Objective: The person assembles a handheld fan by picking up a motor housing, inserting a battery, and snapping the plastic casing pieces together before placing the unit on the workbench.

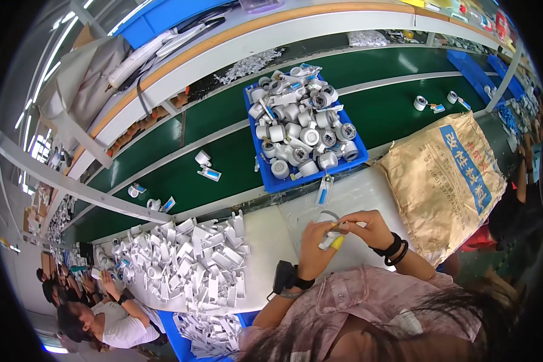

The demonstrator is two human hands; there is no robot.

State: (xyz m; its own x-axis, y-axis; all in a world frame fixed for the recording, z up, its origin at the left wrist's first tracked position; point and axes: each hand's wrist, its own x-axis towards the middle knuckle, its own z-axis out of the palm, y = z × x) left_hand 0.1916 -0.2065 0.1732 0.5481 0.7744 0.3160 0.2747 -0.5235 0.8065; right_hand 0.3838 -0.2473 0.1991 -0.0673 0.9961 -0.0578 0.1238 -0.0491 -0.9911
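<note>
My left hand [315, 248] is closed around a small white plastic piece [327, 242], with a yellow patch beside it that I cannot make out. Against it, my right hand [369, 228] pinches with thumb and forefinger at the top of the piece; what lies between those fingertips is too small to name. A thin grey strip [330, 213] curves up just above both hands. Beyond them, a blue crate [276, 186] is heaped with white and grey cylindrical parts [311, 136]. A white-and-blue tag [324, 190] hangs over its near edge.
Left of my hands, loose white plastic pieces [190, 256] cover the worktable [265, 241]; more fill a blue bin [178, 338] below. A brown paper sack [425, 211] lies at right. Behind runs a green conveyor [235, 172] carrying tagged parts. Another person [117, 320] works at far left.
</note>
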